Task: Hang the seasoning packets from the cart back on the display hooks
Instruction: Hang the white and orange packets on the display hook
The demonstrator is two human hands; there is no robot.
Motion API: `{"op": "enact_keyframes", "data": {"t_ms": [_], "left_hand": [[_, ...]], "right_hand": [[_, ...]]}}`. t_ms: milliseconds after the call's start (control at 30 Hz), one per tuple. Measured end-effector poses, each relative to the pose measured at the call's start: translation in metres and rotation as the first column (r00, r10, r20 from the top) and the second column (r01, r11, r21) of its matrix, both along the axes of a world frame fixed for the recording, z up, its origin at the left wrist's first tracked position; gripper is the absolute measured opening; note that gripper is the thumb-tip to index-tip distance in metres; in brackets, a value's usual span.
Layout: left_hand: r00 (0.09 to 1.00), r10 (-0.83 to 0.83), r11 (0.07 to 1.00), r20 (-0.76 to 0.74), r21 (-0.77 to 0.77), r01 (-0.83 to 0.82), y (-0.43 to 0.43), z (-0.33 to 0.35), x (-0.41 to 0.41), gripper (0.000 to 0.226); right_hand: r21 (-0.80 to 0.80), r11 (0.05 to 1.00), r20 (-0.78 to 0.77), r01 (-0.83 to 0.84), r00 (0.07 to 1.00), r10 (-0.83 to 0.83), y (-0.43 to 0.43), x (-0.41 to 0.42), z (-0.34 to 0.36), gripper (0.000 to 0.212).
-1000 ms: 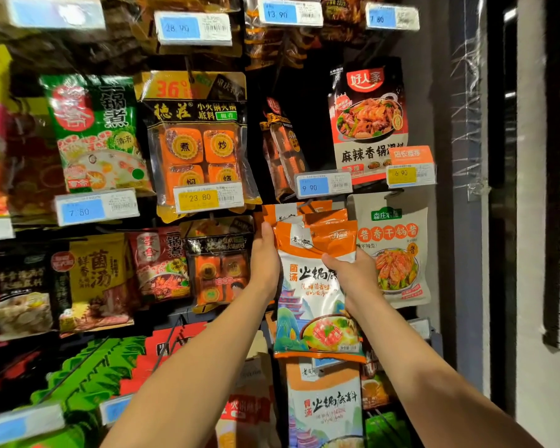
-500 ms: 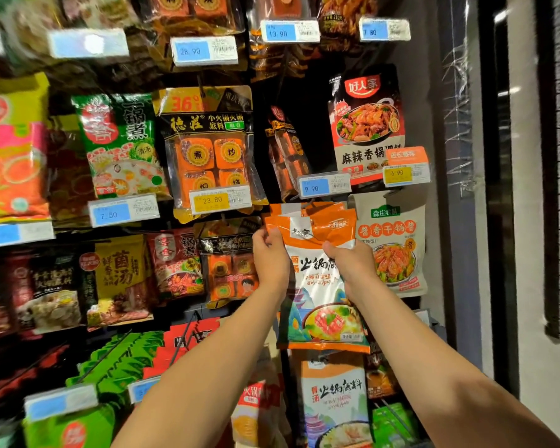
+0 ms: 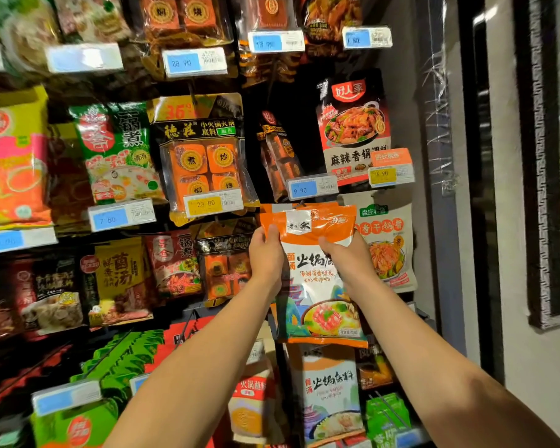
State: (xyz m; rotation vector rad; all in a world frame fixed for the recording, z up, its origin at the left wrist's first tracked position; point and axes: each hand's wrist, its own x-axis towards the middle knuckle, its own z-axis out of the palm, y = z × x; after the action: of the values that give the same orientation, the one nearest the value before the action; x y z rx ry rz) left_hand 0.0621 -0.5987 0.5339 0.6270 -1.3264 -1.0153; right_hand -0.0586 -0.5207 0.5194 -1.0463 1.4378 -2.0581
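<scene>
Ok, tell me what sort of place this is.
Most likely a grocery store's seasoning aisle. Packets hang in rows, like the red packet, price tags are clipped in front of them, and both hands, left hand and right hand, hold an orange packet up against the display.

The packet (image 3: 317, 273) sits higher against the display than a second ago: its orange top edge now reaches up just under the 9.90 price tag (image 3: 312, 188), where before it hung clearly below it. Both hands have risen with it. The left hand (image 3: 265, 253) now grips nearer the packet's top left corner, and the right hand (image 3: 349, 257) holds closer to the orange band.
</scene>
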Motion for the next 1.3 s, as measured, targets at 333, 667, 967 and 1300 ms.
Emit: {"op": "enact_keyframes", "data": {"t_ms": [333, 667, 967, 1300], "left_hand": [[0.997, -0.056, 0.988, -0.058, 0.138, 0.064, -0.004, -0.007, 0.0, 0.015], [0.988, -0.121, 0.989, -0.094, 0.076, 0.129, -0.001, 0.008, -0.011, 0.02], [0.995, -0.039, 0.992, -0.097, 0.112, 0.05, -0.008, 0.019, -0.023, 0.032], [0.994, 0.03, 0.991, -0.104, 0.136, -0.016, -0.025, 0.024, -0.041, 0.027]], "right_hand": [[-0.068, 0.998, 0.072, 0.006, 0.997, -0.001, 0.012, 0.001, -0.008, 0.017], [-0.102, 0.993, 0.179, 0.066, 0.983, -0.047, 0.011, -0.012, -0.001, 0.013], [-0.11, 0.993, 0.249, 0.045, 0.968, -0.016, 0.004, -0.019, 0.005, 0.011], [-0.059, 0.993, 0.179, 0.105, 0.98, -0.093, -0.014, -0.024, 0.008, 0.02]]}}
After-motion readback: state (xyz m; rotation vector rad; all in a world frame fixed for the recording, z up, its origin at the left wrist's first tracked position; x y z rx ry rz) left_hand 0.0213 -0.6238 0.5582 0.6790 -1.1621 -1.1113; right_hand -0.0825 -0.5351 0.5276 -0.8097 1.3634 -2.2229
